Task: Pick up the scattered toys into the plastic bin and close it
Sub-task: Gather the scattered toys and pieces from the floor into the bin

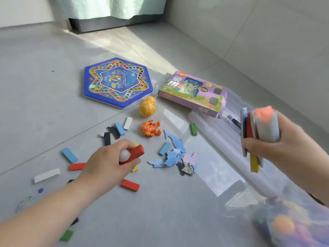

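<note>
Toys [150, 129] lie scattered on grey tiled floor [44, 86] beside wall [249, 32].

A pale green curtain [110, 6] hung at top centre above the grey tiled floor [35, 86]; a grey wall [267, 32] filled the upper right.

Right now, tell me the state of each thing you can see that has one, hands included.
left hand, gripping a red block and a white round piece
right hand, gripping a stack of blocks
plastic bin, holds some toys; lid position unclear
purple box, lying face up by the bin
hexagonal board, flat on the floor
orange figure, lying on the floor
yellow ball, loose on the floor
</note>
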`<action>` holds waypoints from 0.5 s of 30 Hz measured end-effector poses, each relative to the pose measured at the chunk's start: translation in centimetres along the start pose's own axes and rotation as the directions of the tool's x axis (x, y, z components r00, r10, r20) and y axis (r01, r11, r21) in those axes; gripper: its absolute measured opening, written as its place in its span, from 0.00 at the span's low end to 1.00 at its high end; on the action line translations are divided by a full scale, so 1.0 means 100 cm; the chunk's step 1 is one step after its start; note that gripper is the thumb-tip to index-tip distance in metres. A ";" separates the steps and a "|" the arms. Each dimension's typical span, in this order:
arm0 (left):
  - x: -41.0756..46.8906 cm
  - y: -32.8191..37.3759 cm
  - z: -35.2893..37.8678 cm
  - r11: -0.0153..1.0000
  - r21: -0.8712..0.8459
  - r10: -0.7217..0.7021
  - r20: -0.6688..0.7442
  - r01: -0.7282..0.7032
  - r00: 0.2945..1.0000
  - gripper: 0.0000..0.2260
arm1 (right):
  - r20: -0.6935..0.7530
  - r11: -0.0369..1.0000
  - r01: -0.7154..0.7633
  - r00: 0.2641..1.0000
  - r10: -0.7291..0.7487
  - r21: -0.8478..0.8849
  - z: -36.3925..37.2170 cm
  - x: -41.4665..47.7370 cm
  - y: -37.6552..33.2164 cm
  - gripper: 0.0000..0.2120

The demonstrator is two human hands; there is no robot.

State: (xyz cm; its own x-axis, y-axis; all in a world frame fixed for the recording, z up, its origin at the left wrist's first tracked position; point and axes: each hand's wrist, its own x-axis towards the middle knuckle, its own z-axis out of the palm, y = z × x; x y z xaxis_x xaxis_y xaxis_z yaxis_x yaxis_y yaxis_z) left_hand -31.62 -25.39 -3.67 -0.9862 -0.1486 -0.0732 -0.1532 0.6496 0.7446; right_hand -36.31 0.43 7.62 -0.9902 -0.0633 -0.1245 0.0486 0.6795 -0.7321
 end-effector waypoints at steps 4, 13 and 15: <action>0.009 0.054 0.011 0.940 0.276 0.133 0.242 -0.200 0.961 0.14 | -0.195 0.998 -0.023 0.980 0.035 0.064 -0.078 -0.008 0.034 0.13; 0.003 0.223 0.134 0.909 -0.106 0.414 0.147 -0.402 0.898 0.10 | -0.349 0.932 -0.363 0.872 0.343 0.008 -0.195 -0.096 0.174 0.24; -0.004 0.254 0.160 0.865 -0.157 0.498 0.149 -0.477 0.854 0.11 | -0.309 0.820 -0.569 0.792 0.526 -0.062 -0.214 -0.123 0.216 0.20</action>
State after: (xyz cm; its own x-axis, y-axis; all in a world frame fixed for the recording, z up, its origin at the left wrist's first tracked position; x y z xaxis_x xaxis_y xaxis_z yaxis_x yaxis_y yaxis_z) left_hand -36.16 3.07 4.70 -0.9280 0.3082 0.2096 0.3480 0.5154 0.7831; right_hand -25.89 31.57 7.68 -0.7993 0.5335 -0.2765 0.5951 0.6387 -0.4878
